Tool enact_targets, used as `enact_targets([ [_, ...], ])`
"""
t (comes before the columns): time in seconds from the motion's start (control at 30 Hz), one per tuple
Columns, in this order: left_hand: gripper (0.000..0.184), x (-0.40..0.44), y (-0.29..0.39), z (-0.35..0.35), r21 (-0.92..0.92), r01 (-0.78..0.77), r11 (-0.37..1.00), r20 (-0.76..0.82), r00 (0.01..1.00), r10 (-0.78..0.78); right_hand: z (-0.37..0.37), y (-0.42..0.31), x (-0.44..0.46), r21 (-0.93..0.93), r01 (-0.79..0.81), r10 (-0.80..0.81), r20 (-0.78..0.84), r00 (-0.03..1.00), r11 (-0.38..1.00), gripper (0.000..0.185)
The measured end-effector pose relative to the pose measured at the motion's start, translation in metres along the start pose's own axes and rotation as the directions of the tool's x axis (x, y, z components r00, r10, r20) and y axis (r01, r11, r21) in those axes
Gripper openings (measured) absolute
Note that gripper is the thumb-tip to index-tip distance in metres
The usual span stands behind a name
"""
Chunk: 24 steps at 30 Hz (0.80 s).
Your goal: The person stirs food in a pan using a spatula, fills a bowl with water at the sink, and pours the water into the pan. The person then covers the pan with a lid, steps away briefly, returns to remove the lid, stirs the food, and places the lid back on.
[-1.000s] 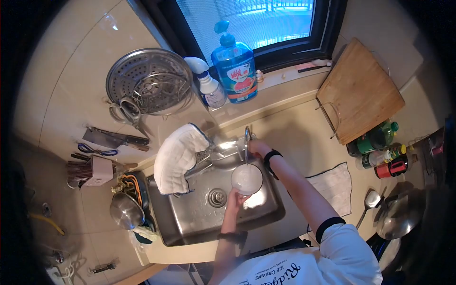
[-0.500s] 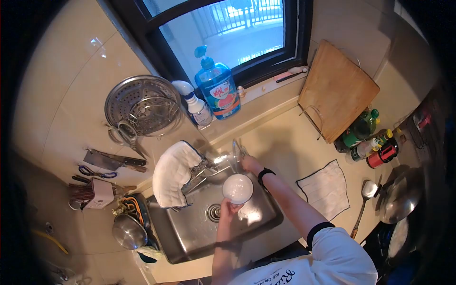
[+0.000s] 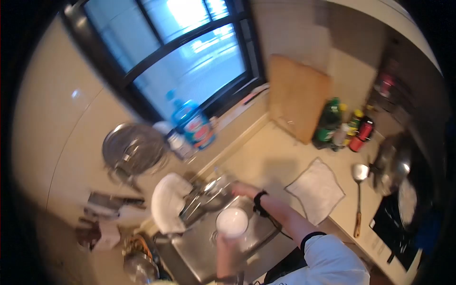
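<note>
My left hand (image 3: 228,244) is closed on the near rim of a small white bowl (image 3: 232,222), which it holds over the metal sink (image 3: 199,251). The bowl's pale inside faces up. My right hand (image 3: 244,190), with a black band at the wrist, reaches to the shiny metal faucet (image 3: 216,191) behind the bowl. Blur smears its fingers, so their grip does not show. A white cloth (image 3: 166,204) hangs over a rack at the sink's left side.
A second white cloth (image 3: 317,190) lies on the counter to the right, near a spatula (image 3: 359,197) and a wok (image 3: 393,164). Bottles (image 3: 327,123) and a cutting board (image 3: 294,95) stand behind. Blue dish soap (image 3: 194,126) stands by the window.
The view has swung right and up, and is now blurred. The bowl stays in my left hand over the sink, and my right hand remains at the faucet.
</note>
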<state>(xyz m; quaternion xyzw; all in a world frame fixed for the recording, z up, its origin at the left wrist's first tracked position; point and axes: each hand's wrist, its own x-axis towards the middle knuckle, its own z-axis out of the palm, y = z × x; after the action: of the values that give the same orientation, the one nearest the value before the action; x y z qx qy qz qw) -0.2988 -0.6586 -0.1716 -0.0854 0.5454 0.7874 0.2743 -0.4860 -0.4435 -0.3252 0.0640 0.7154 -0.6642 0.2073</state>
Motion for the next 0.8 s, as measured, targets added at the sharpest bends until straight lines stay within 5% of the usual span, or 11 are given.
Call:
enact_targets([
  [0.03,0.064,0.005,-0.015,-0.015,-0.167,0.077,0.983,-0.074,0.993,-0.090,-0.004,0.015,-0.011,0.011,0.146,-0.146,0.048,0.988,0.989,0.066],
  [0.1,0.065,-0.010,-0.004,0.009,-0.082,0.108,0.991,-0.107,0.988,-0.116,-0.018,-0.041,-0.136,0.159,0.122,-0.120,-0.021,0.993,0.980,0.059],
  [0.13,0.065,-0.009,-0.012,0.006,-0.071,0.091,0.993,-0.069,0.993,-0.096,-0.028,-0.041,-0.172,0.286,0.001,-0.020,0.062,0.998,0.958,0.056],
  [0.2,0.065,-0.014,-0.008,0.031,-0.027,0.108,0.994,0.032,0.994,-0.107,-0.040,0.014,-0.222,0.267,0.045,-0.033,-0.048,0.998,0.963,0.050],
  [0.27,0.061,-0.026,0.002,0.079,0.049,0.114,0.992,0.173,0.977,-0.121,-0.046,0.021,-0.325,-0.001,-0.047,0.044,-0.306,0.951,0.999,0.041],
  [0.37,0.059,-0.030,-0.007,0.147,0.152,0.165,0.975,0.359,0.910,-0.210,-0.048,0.121,-0.436,-0.225,0.268,-0.343,-0.443,0.828,0.937,0.048],
  [0.47,0.058,-0.041,-0.030,0.221,0.203,0.270,0.941,0.478,0.811,-0.336,-0.021,0.157,-0.548,-0.326,-0.179,-0.026,-0.537,0.843,0.928,0.046],
  [0.53,0.060,-0.057,-0.047,0.278,0.264,0.335,0.904,0.550,0.718,-0.427,-0.004,0.172,-0.612,-0.048,-0.366,0.297,-0.490,0.820,0.929,0.047],
  [0.63,0.062,-0.083,-0.087,0.362,0.365,0.298,0.882,0.683,0.558,-0.472,0.035,0.212,-0.693,0.499,-0.243,0.521,-0.549,0.654,0.832,0.047],
  [0.7,0.065,-0.104,-0.115,0.415,0.408,0.288,0.866,0.761,0.417,-0.497,0.059,0.236,-0.741,0.580,-0.185,0.576,-0.616,0.538,0.793,0.048],
  [0.8,0.066,-0.130,-0.156,0.491,0.480,0.205,0.853,0.784,0.337,-0.522,0.089,0.253,-0.808,0.723,-0.041,0.669,-0.615,0.417,0.690,0.045],
])
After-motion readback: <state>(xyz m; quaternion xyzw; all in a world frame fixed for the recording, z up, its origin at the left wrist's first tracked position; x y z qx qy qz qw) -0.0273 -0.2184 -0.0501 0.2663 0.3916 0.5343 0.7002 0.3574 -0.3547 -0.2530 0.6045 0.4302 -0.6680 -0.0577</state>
